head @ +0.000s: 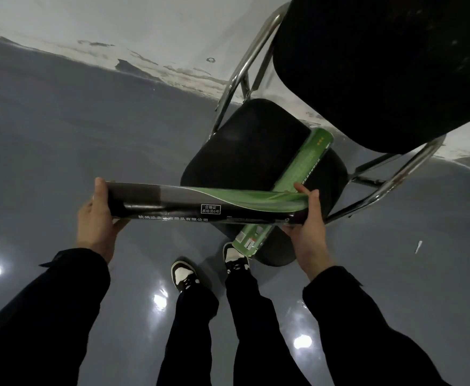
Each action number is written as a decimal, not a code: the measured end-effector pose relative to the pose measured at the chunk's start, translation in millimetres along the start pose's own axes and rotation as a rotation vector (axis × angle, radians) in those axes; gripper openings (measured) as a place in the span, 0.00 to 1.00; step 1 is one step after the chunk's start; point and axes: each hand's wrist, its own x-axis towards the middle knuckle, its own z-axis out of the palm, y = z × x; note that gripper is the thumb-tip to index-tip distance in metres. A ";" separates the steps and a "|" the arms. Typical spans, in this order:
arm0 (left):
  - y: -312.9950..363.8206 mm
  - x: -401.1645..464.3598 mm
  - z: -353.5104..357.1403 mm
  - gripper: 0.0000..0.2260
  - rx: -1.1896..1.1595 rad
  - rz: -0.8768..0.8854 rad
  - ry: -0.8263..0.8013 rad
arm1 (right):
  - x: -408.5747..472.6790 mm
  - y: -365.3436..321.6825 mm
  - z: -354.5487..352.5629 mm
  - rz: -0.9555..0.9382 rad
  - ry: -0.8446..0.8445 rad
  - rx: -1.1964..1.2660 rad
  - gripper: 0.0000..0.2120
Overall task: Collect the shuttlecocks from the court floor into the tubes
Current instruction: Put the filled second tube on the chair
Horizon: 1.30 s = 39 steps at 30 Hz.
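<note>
I hold a long black-and-green shuttlecock tube (pixel 200 204) level in front of me, above the chair's front edge. My left hand (pixel 98 218) grips its black left end and my right hand (pixel 307 218) grips its green right end. A second, all-green tube (pixel 297 174) lies slantwise on the black chair seat (pixel 250 146), its near end sticking out past the seat's front. What is inside either tube is hidden. A small white object, perhaps a feather (pixel 418 246), lies on the floor at the right.
The black folding chair with its chrome frame (pixel 245 65) and backrest (pixel 381 65) stands against the white wall (pixel 116 23). Glossy grey floor (pixel 61 135) spreads to the left. My two feet in black-and-white shoes (pixel 185 277) stand just before the chair.
</note>
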 end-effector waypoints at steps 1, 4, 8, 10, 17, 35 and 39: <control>-4.0 -2.5 0.2 0.16 -0.003 -0.020 0.004 | 1.9 -2.0 -0.8 0.020 0.007 0.020 0.20; -17.0 -8.9 -0.4 0.13 -0.063 -0.098 0.012 | 8.6 -3.2 -6.6 0.042 0.027 -0.015 0.17; -26.4 -16.6 11.1 0.14 -0.055 -0.120 -0.015 | 14.8 0.6 -23.5 0.056 0.115 -0.040 0.16; -22.9 -17.9 22.0 0.15 -0.030 -0.100 -0.008 | 13.5 3.1 -30.0 0.065 0.161 -0.025 0.16; -17.3 -19.0 38.3 0.13 0.049 -0.136 -0.074 | -6.0 6.1 -34.0 -0.138 0.431 -0.059 0.15; 10.6 -32.3 83.2 0.08 0.057 -0.052 -0.229 | -45.7 8.3 -80.1 -0.086 0.370 0.099 0.08; 29.0 -45.0 111.7 0.19 0.180 0.064 -0.279 | -53.3 10.1 -85.8 0.006 0.455 0.101 0.13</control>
